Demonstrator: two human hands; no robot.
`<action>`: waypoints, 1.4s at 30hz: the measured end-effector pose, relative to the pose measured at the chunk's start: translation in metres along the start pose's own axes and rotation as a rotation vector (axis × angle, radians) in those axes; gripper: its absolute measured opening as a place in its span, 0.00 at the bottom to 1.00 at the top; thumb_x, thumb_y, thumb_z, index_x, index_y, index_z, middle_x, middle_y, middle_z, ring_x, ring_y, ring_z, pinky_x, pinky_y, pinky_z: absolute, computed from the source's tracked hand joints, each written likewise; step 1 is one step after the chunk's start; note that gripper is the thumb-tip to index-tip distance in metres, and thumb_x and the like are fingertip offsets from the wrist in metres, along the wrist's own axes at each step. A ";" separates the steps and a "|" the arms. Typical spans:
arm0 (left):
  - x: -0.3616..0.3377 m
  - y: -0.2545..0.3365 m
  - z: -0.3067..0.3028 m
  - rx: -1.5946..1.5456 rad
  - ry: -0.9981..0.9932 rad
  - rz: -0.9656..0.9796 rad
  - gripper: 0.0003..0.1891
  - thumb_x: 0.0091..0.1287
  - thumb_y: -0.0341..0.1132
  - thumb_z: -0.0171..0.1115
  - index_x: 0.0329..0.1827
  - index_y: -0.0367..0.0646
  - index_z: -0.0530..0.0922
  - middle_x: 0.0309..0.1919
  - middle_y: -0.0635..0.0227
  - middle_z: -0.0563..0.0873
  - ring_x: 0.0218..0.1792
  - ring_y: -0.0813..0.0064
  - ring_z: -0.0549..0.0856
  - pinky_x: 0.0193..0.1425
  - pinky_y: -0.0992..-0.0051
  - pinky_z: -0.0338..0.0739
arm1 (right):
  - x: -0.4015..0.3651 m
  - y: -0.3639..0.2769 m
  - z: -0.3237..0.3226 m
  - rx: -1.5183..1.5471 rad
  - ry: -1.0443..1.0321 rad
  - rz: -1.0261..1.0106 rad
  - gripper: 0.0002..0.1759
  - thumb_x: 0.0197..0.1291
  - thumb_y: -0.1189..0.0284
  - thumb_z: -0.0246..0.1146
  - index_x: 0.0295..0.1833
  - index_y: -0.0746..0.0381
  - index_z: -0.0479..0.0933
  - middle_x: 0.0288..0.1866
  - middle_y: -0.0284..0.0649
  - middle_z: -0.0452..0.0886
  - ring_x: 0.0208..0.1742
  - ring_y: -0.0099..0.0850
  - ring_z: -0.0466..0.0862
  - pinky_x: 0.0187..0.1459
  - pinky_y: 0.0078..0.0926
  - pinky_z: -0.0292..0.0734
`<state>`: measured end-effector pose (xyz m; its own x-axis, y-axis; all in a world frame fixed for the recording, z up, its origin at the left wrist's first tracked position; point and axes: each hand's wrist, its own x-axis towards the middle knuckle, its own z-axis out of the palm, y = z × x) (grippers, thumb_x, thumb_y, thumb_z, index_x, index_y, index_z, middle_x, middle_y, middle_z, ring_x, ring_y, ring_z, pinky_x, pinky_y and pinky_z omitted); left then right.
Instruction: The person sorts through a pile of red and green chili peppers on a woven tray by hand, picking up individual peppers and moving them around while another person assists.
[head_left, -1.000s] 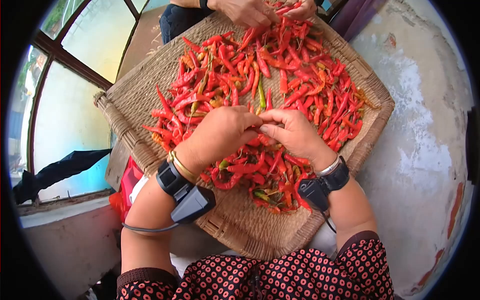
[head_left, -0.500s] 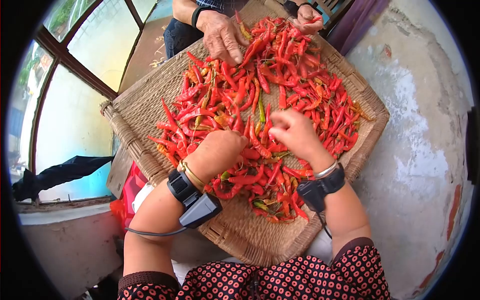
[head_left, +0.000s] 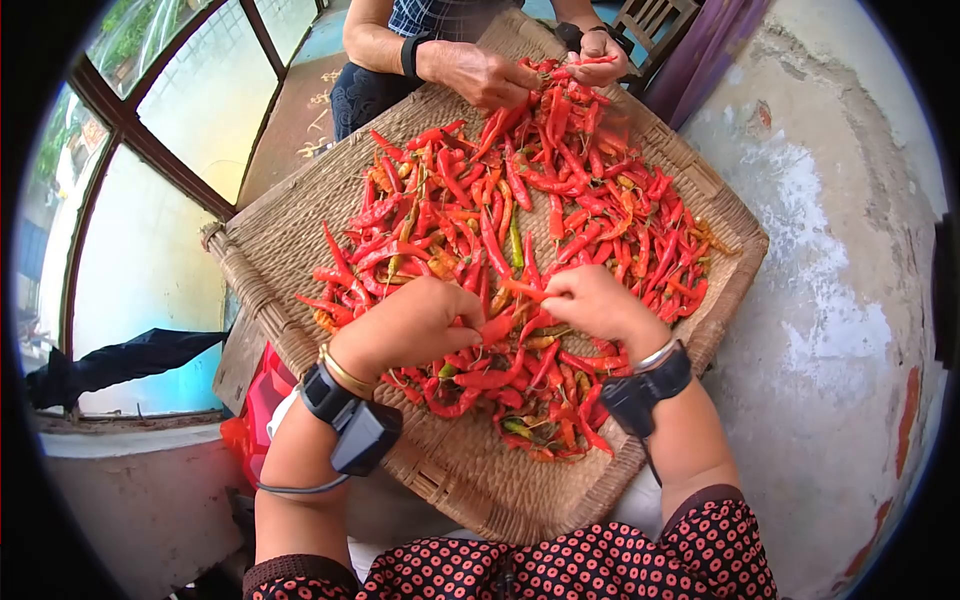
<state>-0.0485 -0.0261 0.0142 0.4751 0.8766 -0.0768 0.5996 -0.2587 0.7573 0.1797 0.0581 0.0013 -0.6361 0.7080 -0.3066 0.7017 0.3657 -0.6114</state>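
Observation:
Red chili peppers lie heaped on a woven tray, a few of them green or yellowish. Over the near part of the heap, my right hand pinches a red chili pepper between thumb and fingers, its free end pointing left. To its left, my left hand is closed, fingers curled toward the heap. A red chili pepper lies against its fingertips; whether it is gripped cannot be made out.
Across the tray, another person's hands work at the far end of the heap, one holding a red pepper. A folded black umbrella lies by the window at left. A worn plaster wall stands at right, and a slatted wooden chair behind.
My hands have shifted slightly downward, the left also leftward; a red pepper now sticks out of my right hand. The other person's one hand has moved from the heap toward their other hand.

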 end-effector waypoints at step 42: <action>0.035 -0.022 0.058 0.732 0.299 0.028 0.19 0.59 0.31 0.51 0.55 0.44 0.70 0.43 0.60 0.76 0.31 0.65 0.83 0.32 0.68 0.77 | -0.080 0.022 0.000 0.073 0.083 -0.037 0.18 0.52 0.68 0.62 0.47 0.66 0.75 0.32 0.44 0.81 0.35 0.34 0.81 0.39 0.28 0.75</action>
<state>-0.0071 -0.0133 -0.0427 0.3650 0.9109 0.1923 0.9107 -0.3923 0.1294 0.2464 0.0094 0.0127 -0.6298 0.7440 -0.2232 0.6513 0.3491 -0.6738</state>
